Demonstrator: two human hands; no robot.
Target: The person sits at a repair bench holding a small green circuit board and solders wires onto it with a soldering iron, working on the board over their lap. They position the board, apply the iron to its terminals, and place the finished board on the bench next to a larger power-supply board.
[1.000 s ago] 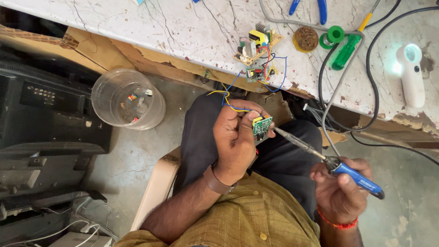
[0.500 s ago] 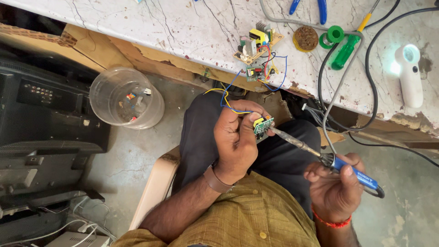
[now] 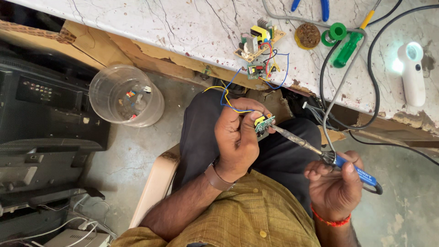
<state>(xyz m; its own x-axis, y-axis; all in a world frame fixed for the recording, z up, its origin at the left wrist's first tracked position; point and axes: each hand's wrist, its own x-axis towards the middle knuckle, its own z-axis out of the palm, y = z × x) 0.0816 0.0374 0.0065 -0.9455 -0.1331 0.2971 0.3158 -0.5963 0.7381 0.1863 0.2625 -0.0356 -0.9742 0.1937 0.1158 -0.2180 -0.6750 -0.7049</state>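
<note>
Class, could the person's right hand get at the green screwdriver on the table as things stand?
Probably not right away: the right hand is closed around the soldering iron. The green screwdriver lies uncovered on the table, beside cables.

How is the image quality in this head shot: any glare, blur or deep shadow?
Head view: sharp on the left hand, small circuit board and soldering iron in the right hand; the lit magnifier blows out white on the marble table; the dark equipment at left sits in shadow.
</note>
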